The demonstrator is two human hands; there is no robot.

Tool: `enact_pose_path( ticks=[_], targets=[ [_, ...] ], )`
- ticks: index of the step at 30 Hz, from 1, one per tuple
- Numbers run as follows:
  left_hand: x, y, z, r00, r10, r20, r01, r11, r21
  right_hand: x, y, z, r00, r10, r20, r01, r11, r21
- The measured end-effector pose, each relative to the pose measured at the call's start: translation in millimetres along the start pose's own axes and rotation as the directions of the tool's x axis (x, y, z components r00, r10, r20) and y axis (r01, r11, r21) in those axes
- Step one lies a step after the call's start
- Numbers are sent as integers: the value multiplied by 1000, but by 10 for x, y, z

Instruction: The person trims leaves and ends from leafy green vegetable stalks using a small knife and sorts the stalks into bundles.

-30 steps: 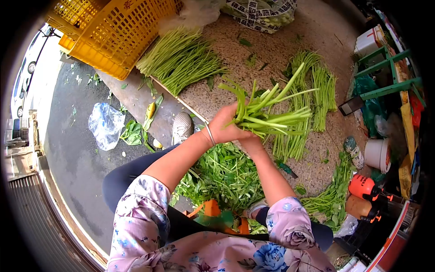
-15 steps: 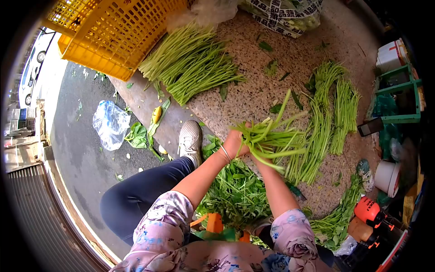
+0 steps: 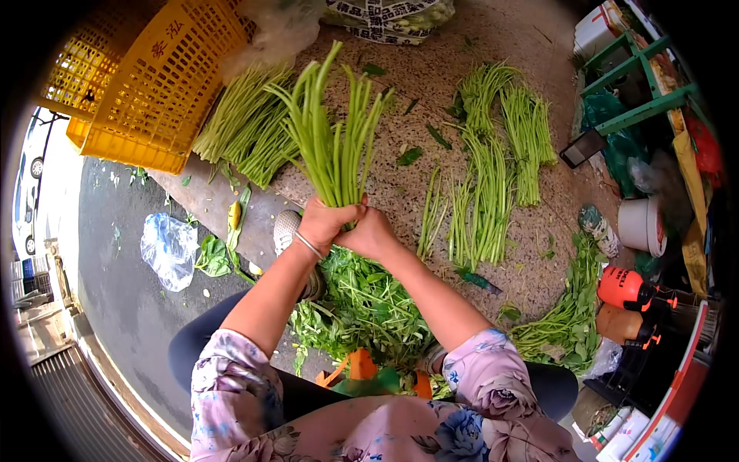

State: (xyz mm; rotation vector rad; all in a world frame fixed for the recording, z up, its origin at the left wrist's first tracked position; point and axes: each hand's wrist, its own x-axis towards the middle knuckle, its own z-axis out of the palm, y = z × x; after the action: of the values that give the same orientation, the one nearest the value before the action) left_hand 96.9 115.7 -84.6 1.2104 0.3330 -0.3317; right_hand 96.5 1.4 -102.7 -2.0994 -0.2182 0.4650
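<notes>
My left hand (image 3: 326, 223) and my right hand (image 3: 374, 234) meet around the lower end of a bunch of green stems (image 3: 332, 150). Both are closed on it, and the stems point away from me, fanning out at the top. Under my forearms lies a heap of loose green leaves (image 3: 369, 304). Beyond the bunch, at the left, is a thick pile of trimmed stems (image 3: 242, 123). Thinner rows of stems (image 3: 485, 208) lie on the speckled floor to the right of my hands. The lower palms and the bunch's base are partly hidden.
A yellow plastic crate (image 3: 158, 88) stands at the upper left, a printed plastic bag (image 3: 389, 19) at the top. Leafy stems (image 3: 566, 316) lie at the lower right, near a red spray bottle (image 3: 622, 288), a white bucket (image 3: 640, 225) and a green frame (image 3: 639, 112). A clear bag (image 3: 169, 252) lies left.
The bunch has swung from pointing right to standing away from me, its stems straighter together. Both hands have moved left with it, and the view has shifted to the right.
</notes>
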Motion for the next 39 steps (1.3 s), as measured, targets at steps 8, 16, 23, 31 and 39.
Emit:
enact_pose_path(
  ticks=[8,16,23,31,39],
  targets=[
    [-1181,1358,-59,968,19,-248,-78,970,-231,251,315,-240,989,-36,-140,64,977,203],
    [-1104,1465,-183,989,30,-142,-92,884,-457,1083,1013,-561,988,-44,-147,-16,923,-385],
    [-1039,1540,-289,990,89,-107,-134,809,-573,-587,938,382,763,-166,625,530,714,-457],
    [-1136,1555,-74,987,138,77,-47,721,-692,-1405,1235,-280,758,165,-631,-191,981,27],
    [-1007,1424,434,965,132,225,87,652,-754,-2074,1918,-728,682,133,-719,-540,755,-373]
  ],
)
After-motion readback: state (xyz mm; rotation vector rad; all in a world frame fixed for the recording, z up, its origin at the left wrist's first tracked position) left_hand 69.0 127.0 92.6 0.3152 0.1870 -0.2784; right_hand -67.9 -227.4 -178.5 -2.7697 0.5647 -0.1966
